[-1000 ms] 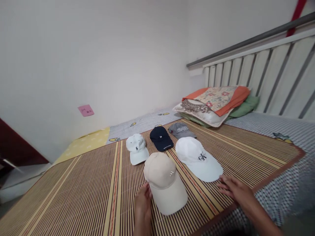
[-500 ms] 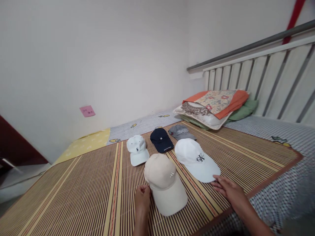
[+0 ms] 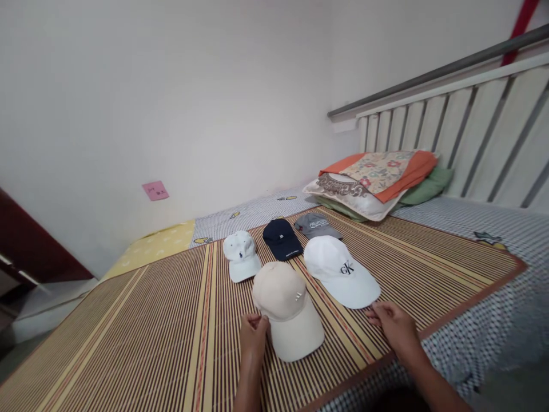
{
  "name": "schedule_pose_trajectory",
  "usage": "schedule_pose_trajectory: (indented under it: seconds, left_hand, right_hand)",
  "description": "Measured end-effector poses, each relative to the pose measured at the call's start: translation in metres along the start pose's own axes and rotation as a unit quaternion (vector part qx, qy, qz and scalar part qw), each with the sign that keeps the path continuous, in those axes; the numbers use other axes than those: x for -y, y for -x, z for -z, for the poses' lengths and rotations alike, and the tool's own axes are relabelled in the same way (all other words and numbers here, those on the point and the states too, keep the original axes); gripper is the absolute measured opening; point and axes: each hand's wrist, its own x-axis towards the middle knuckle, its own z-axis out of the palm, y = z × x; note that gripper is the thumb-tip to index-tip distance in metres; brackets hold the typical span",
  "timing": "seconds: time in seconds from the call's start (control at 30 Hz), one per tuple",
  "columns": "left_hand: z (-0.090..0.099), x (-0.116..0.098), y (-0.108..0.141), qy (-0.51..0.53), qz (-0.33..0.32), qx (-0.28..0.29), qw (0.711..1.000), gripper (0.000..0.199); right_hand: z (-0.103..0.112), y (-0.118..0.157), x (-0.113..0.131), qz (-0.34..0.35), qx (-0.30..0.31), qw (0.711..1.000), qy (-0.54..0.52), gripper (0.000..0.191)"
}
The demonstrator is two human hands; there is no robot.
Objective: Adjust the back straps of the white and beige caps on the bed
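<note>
A beige baseball cap (image 3: 288, 312) lies nearest, its brim angled toward the front right. Close against its left edge is my left hand (image 3: 254, 335), fingers curled shut; whether they touch the cap I cannot tell. My right hand (image 3: 395, 326) is just off the brim tip of a white cap with dark "CK" lettering (image 3: 338, 272), its fingers bent in and nothing seen in them. Behind lie a pale cap with a small dark emblem (image 3: 241, 256), a navy cap (image 3: 281, 239) and a grey cap (image 3: 316, 225) partly hidden by the white one.
A striped bamboo mat (image 3: 146, 332) covers the bed over a checked sheet (image 3: 484, 337). Stacked pillows (image 3: 377, 183) sit at the back right by a slatted white headboard (image 3: 463, 131). A pink note (image 3: 155, 190) is stuck to the wall.
My right hand has drawn slightly back from the white cap's brim, its fingers more bent. My left hand sits a little closer to the beige cap. The view has shifted slightly.
</note>
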Motion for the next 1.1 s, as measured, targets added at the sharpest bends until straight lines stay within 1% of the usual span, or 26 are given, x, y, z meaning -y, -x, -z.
schedule_pose_trajectory:
  seconds: [0.1,0.2,0.27,0.37,0.47,0.53,0.63,0.8,0.93,1.0,1.1]
  left_hand:
    - [0.002,-0.005,0.020,-0.003,-0.019,0.024,1.000,0.034]
    - [0.006,-0.004,0.049,-0.011,-0.032,0.034,0.999,0.041]
    - [0.008,-0.001,0.071,-0.033,-0.050,0.033,0.998,0.044]
    - [0.009,0.004,0.099,-0.078,-0.081,0.038,0.993,0.050]
    - [0.008,0.005,0.115,-0.120,-0.106,0.038,0.986,0.052]
    - [0.008,0.005,0.120,-0.139,-0.123,0.039,0.982,0.047]
    - [0.007,0.004,0.122,-0.155,-0.138,0.042,0.977,0.041]
    - [0.004,0.009,0.122,-0.161,-0.159,0.020,0.974,0.035]
    - [-0.001,0.019,0.121,-0.158,-0.179,-0.004,0.971,0.041]
    - [-0.003,0.023,0.120,-0.159,-0.188,-0.005,0.969,0.042]
    - [-0.003,0.025,0.120,-0.168,-0.199,-0.001,0.966,0.036]
  right_hand:
    - [0.003,0.007,0.003,0.027,0.006,0.998,0.057,0.032]
    - [0.003,0.020,0.007,0.052,0.038,0.994,0.088,0.031]
    - [0.000,0.035,0.007,0.066,0.077,0.990,0.098,0.029]
    - [-0.014,0.067,0.003,0.076,0.159,0.979,0.101,0.026]
    - [-0.033,0.100,-0.003,0.073,0.229,0.966,0.090,0.024]
    - [-0.044,0.116,-0.007,0.078,0.258,0.960,0.080,0.025]
    - [-0.054,0.127,-0.008,0.081,0.275,0.955,0.069,0.027]
    - [-0.060,0.126,-0.010,0.071,0.276,0.957,0.059,0.034]
    - [-0.063,0.125,-0.015,0.065,0.274,0.958,0.056,0.037]
    - [-0.064,0.124,-0.016,0.065,0.277,0.957,0.054,0.038]
    - [-0.064,0.123,-0.014,0.068,0.280,0.956,0.052,0.038]
